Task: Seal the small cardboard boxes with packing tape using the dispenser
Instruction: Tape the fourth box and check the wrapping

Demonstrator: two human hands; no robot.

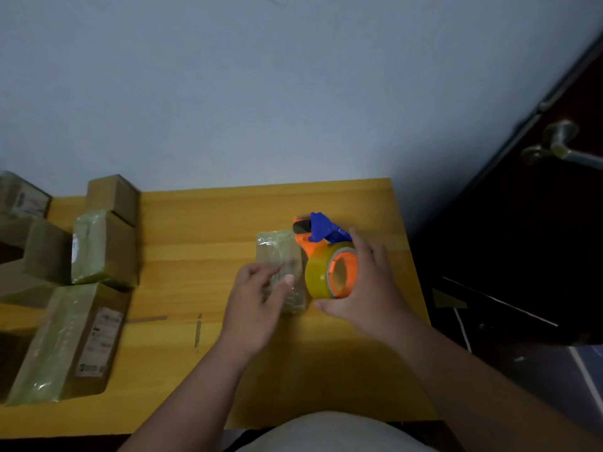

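Mid-task, by the look of it: several tape-wrapped brown cardboard boxes (104, 249) stacked at 9 o'clock look done. The small tape-covered cardboard box (280, 256) sits centre-right on the yellow wooden table (195, 230), long axis 12–6. Left hand (257, 298) rests on it, fingers loosely spread. Right hand (368, 282) grips the orange-and-blue tape dispenser with yellow roll (326, 256) touching the box's right edge, nose pointing 11 o'clock. Whether this box needs more tape, can't tell.

orange-and-blue dispenser (321, 238), yellow tape roll (318, 277), yellow wooden table (202, 230)
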